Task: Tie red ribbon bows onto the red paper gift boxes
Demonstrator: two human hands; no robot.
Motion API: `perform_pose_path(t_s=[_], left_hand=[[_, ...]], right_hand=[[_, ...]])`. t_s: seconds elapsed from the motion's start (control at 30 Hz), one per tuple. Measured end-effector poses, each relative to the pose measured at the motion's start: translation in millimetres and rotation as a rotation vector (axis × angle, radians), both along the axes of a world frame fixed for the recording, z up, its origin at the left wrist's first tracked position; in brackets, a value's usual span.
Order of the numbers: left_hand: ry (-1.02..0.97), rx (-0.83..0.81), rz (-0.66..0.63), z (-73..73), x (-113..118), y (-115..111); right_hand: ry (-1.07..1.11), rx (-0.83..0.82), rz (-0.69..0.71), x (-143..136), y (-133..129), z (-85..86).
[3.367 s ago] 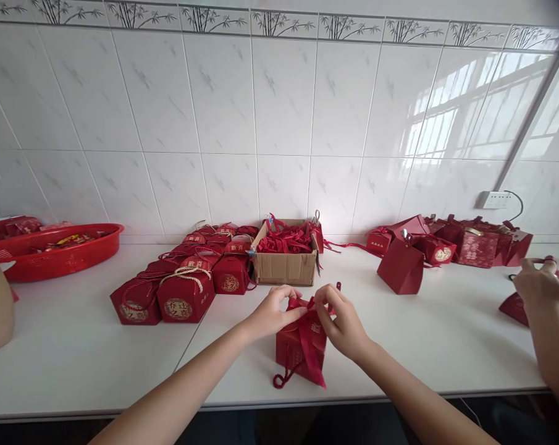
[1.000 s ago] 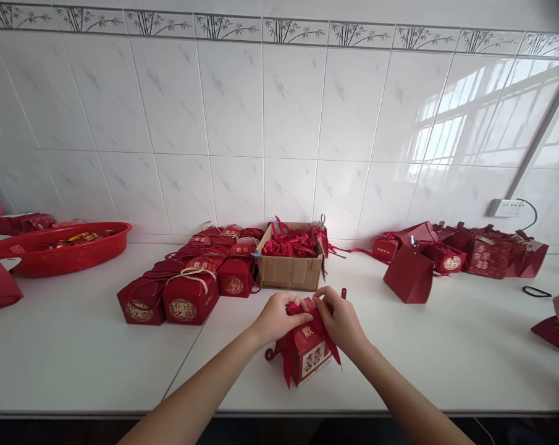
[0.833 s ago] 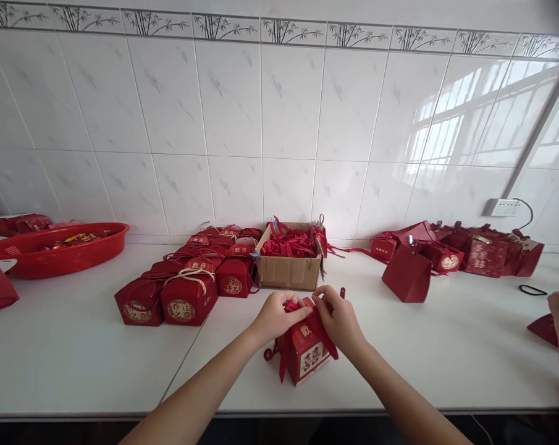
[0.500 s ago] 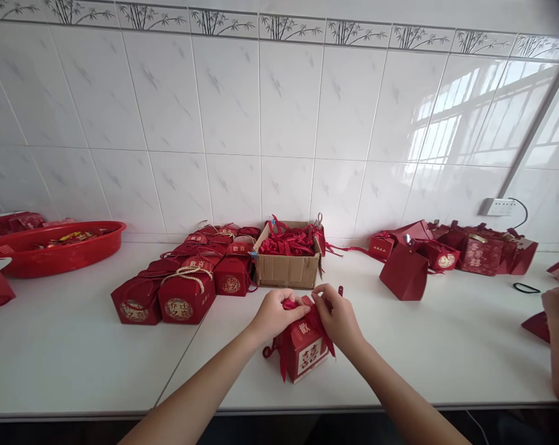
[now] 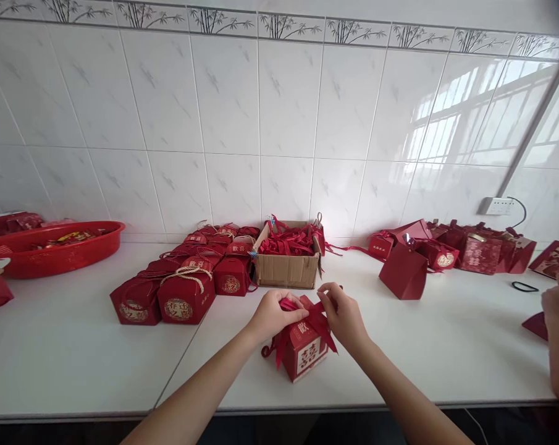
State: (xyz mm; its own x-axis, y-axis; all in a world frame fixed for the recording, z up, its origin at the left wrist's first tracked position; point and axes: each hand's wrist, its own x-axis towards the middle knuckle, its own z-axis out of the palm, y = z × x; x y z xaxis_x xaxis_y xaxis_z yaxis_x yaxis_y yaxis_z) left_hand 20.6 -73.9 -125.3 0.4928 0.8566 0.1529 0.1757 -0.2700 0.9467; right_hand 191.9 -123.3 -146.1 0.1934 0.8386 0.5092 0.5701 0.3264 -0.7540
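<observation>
The ribbon (image 5: 324, 332) looks like satiny cloth, the box under it (image 5: 291, 360) smooth card, the carton (image 5: 286, 272) matt cardboard, the pale cord (image 5: 185, 271) rough fibre, the basin (image 5: 61, 262) glossy plastic, the tiles (image 5: 168, 93) shiny.

Shows red w/ cream on gift box (image 5: 301, 347), crimson on ribbon (image 5: 315, 316), lt brown on carton (image 5: 286, 272), white on tabletop (image 5: 390, 358), blk bamboo on tile border (image 5: 291, 28).

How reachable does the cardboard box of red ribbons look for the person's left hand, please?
Probably yes: the cardboard box stands open just beyond the left hand, with nothing visible between, though that hand now holds the ribbon bow on the gift box.
</observation>
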Motion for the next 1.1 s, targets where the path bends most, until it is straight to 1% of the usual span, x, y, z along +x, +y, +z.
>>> perform_pose_path(t_s=[0.13, 0.27, 0.47, 0.8, 0.87, 0.97, 1.1], left_hand=[[-0.034, -0.012, 0.008, -1.3, 0, 1], [-0.027, -0.015, 0.009, -2.0, 1, -1], [-0.015, -0.015, -0.021, -2.5, 3, -2], [-0.033, -0.034, -0.051, -1.3, 1, -1], [-0.038, -0.055, -0.058, 0.3, 0, -1], [-0.067, -0.100, -0.101, 3.1, -3, 0], [-0.125, -0.142, -0.159, 6.5, -6, 0]], right_hand=[[0.028, -0.011, 0.027, 2, -1, -3.8], [0.037, -0.014, 0.047, 6, -2, -3.8], [0.005, 0.016, 0.025, 9, -2, -2.0], [-0.032, 0.047, -0.004, 9, -5, -9.3], [-0.044, 0.039, 0.015, 11, -6, -7.9], [-0.075, 0.025, 0.049, 16, -9, -3.1], [-0.120, 0.076, 0.045, 21, -14, 7.4]])
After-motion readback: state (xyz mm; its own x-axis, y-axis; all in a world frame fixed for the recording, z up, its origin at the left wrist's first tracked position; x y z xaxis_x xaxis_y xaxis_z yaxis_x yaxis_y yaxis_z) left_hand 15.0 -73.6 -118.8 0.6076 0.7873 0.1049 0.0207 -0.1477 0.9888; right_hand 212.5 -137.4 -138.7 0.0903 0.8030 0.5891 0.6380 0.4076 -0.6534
